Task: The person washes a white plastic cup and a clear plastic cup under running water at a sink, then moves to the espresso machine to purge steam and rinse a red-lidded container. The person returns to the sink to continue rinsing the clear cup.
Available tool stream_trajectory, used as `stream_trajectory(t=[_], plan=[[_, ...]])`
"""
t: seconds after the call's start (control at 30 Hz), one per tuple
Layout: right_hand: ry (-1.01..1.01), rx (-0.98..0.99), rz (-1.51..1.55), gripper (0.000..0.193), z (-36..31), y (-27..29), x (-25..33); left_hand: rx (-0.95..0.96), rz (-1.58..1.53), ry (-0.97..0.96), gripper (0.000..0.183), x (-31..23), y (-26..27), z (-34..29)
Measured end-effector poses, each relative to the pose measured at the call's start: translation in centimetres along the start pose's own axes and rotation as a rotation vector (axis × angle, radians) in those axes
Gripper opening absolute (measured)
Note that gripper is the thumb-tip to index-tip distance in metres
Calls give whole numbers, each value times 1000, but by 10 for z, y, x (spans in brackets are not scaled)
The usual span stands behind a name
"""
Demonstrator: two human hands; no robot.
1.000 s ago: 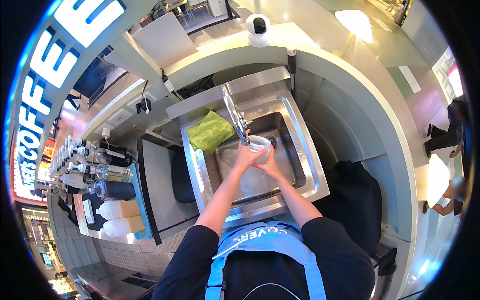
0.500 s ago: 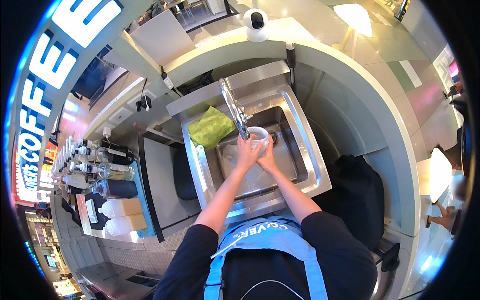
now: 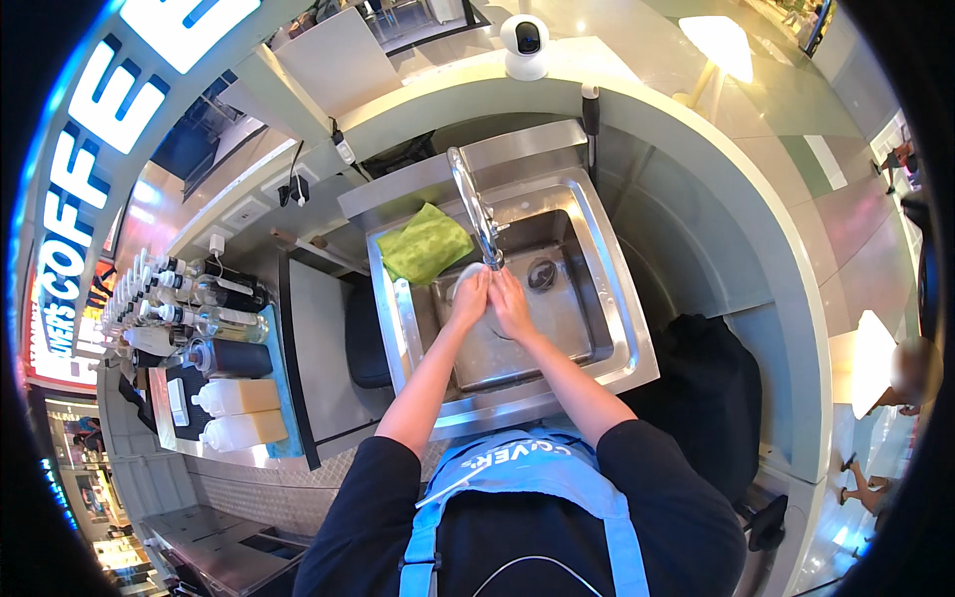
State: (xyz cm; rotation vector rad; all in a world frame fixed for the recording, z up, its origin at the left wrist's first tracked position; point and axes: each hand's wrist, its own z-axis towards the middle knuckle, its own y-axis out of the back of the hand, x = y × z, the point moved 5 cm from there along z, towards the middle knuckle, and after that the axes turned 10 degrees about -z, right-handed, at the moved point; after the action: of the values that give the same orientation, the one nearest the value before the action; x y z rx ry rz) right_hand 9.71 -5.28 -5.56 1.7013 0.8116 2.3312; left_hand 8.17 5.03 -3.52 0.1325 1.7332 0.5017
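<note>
My left hand [image 3: 472, 298] and my right hand [image 3: 510, 303] are close together over the sink basin, right under the spout of the chrome faucet [image 3: 472, 199]. The pale rim of a translucent cup [image 3: 464, 278] shows beside my left hand, whose fingers seem closed on it; most of the cup is hidden. The right hand's fingers point toward the spout, pressed beside the left, and what they touch is hidden. A round drain [image 3: 542, 276] lies beyond my right hand in the steel sink [image 3: 625, 333].
A green cloth [image 3: 426, 245] lies on the sink's far left corner. Left of the sink, several pump bottles [image 3: 231, 323] and two jugs of yellowish liquid [image 3: 244, 396] stand on a counter. A curved counter wall [image 3: 686, 124] with a white camera [image 3: 526, 48] on it encloses the sink. Black fabric [image 3: 696, 398] is at right.
The cup has gone from between my hands, right of the spout, to the left side of my left hand. Both hands have drawn together under the spout, uncovering the drain.
</note>
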Motion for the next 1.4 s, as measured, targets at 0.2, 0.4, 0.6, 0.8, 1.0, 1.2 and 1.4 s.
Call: stream_trajectory(t=[0.2,0.4,0.6,0.8,1.0,1.2,1.4], plan=[[-378,414,-95,39,36,-3,-15,151,-332,148,62,-9,-10,-22],[91,-29,-424,31,1,2,47,32,-672,394,55,8,-7,-5],[140,323,-56,63,-2,34,8,324,-390,354,42,-1,-16,2],[44,363,3,111,8,59,-22,706,-79,155,46,-20,-37,3],[43,201,-401,104,-7,50,-20,91,147,58,35,-23,-36,29],[-108,94,-335,103,-7,49,-21,202,228,-169,29,-47,-25,1],[27,-5,-487,104,-15,40,7,109,249,-5,28,-51,-15,13]])
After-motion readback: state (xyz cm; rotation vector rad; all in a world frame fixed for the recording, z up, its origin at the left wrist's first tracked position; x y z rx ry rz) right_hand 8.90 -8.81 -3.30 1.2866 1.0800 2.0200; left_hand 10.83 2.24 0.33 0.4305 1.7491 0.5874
